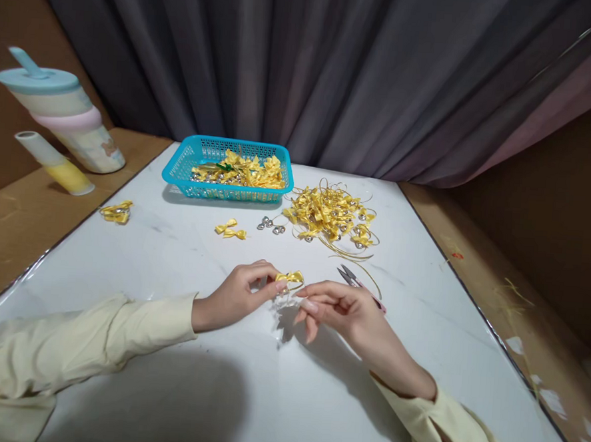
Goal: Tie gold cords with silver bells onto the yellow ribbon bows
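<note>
Yellow bow pinched in left hand fingers, clamped on its edge; right hand fingers pinched together just right of bow, snips just beyond bow.

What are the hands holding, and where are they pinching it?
The left hand pinches a small yellow ribbon bow at its left end. The right hand reaches just under the bow with its fingertips; whether they grip anything cannot be told.

Craft bench; ribbon bows, basket

Left hand and right hand pinch yellow bow; scissors beside right hand.
</note>
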Available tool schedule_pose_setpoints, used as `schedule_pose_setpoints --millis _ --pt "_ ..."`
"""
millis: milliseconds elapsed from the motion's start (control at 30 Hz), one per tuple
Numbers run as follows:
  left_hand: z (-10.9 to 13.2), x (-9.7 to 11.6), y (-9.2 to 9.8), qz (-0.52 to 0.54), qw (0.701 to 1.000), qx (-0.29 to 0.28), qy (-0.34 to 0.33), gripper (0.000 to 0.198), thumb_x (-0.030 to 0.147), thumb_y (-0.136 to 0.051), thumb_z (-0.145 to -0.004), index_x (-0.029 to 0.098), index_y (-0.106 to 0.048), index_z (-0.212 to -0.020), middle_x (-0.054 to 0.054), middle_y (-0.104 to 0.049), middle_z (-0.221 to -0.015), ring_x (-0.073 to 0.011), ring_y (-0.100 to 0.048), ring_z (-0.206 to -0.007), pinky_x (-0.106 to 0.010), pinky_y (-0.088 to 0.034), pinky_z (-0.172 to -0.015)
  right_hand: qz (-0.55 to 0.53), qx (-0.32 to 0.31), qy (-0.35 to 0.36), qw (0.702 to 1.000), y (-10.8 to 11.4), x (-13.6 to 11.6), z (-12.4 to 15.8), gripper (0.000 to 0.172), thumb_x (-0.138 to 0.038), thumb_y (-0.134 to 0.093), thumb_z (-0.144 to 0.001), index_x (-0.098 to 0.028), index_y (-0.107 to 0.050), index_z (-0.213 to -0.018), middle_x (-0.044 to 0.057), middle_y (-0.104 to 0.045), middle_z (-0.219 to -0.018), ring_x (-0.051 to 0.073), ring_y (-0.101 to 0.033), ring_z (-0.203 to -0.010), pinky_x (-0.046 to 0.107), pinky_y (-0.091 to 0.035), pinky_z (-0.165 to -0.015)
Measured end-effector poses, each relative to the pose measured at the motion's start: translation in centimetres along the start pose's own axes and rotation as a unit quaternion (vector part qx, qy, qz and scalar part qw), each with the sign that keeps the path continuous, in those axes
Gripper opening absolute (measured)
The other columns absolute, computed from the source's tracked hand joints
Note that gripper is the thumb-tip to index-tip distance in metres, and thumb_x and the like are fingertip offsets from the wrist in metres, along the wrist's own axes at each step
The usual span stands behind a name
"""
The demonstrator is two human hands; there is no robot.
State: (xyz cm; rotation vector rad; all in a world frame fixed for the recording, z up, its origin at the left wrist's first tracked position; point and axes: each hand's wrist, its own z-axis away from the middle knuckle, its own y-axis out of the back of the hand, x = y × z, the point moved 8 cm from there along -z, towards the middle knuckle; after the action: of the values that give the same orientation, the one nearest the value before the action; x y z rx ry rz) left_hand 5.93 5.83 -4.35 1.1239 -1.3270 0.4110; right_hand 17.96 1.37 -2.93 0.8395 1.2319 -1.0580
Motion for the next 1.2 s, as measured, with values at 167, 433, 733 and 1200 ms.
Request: schedule_pose_setpoints --millis 167,433,733,1200 --pt "0.2 0.0 -0.2 0.028 0.999 -0.009 0.021 0.023 0.031 -0.05 -0.087 0.014 -0.061 -0.075 -0.004 -0.059 -0.075 -0.0139 -0.052 -0.072 -0.025 -0.041 -0.065 0.14 0.055 0.034 0.988 -0.9 0.5 0.3 0.026 -0.037 -0.054 -0.087 -0.015 -0.065 -0.077 0.002 -0.066 -0.057 0.013 -0.063 -0.054 0.023 -0.051 -0.056" --pt "0.6 0.4 -0.6 0.069 0.997 -0.011 0.03 0.022 0.029 -0.051 -0.086 0.013 -0.064 -0.079 -0.005 -0.061 -0.078 -0.0152 -0.055 -0.076 -0.026 -0.042 -0.069 0.253 0.093 0.12 0.956 -1.6 0.6 0.8 0.023 -0.029 -0.045 -0.091 -0.018 -0.063 -0.082 0.002 -0.068 -0.062 0.012 -0.063 -0.053 0.019 -0.048 -0.05" --pt "0.7 0.8 -0.6 0.069 0.997 -0.013 0.008 0.021 0.027 -0.051 -0.086 0.012 -0.063 -0.079 -0.006 -0.061 -0.078 -0.0166 -0.056 -0.078 -0.028 -0.043 -0.071 0.196 0.086 0.093 0.972 -1.5 0.7 0.4 0.025 -0.03 -0.044 -0.092 -0.017 -0.061 -0.078 0.001 -0.065 -0.057 0.013 -0.064 -0.053 0.023 -0.05 -0.056" --pt "0.6 1.0 -0.8 0.063 0.997 0.02 -0.036 0.019 0.023 -0.052 -0.085 0.011 -0.064 -0.077 -0.008 -0.063 -0.076 -0.0166 -0.057 -0.075 -0.028 -0.044 -0.07 0.211 0.095 0.092 0.968 -1.4 1.0 0.3 0.025 -0.026 -0.042 -0.092 -0.015 -0.06 -0.077 0.001 -0.065 -0.056 0.011 -0.063 -0.052 0.02 -0.047 -0.057"
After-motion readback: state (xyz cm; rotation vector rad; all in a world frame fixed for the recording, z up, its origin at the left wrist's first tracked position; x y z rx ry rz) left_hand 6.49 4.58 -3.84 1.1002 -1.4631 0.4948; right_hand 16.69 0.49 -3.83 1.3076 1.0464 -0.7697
